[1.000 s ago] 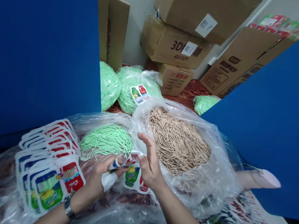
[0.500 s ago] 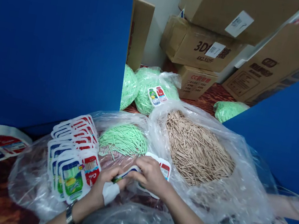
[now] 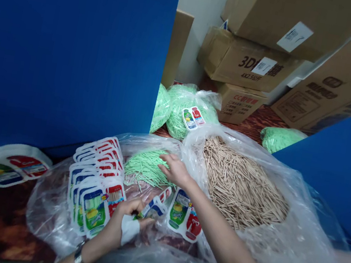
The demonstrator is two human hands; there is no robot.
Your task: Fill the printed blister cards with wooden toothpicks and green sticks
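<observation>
My left hand (image 3: 128,218), with something white wrapped at its palm, grips a bent, printed plastic pouch (image 3: 154,207) whose top stands partly open. My right hand (image 3: 173,169) is at the right edge of a heap of thin green sticks (image 3: 144,164), its fingers stretched out and apart. Below my right forearm lies a flat twin-bottle pouch (image 3: 179,211) printed green and red. Left of my left hand, an overlapping row of similar pouches (image 3: 93,214) shows green and brown sticks through their windows.
Brown sticks (image 3: 241,184) fill a large clear bag (image 3: 305,245) at right. Tied bags of green sticks (image 3: 178,114) lie behind, before stacked cardboard boxes (image 3: 238,61). Blue panels (image 3: 72,41) stand on both sides. More pouches (image 3: 6,165) lie at far left.
My right hand has left the pouch and moved up to the green sticks, its fingers spreading. My left hand keeps the pouch, which now gapes at the top. The view has shifted left.
</observation>
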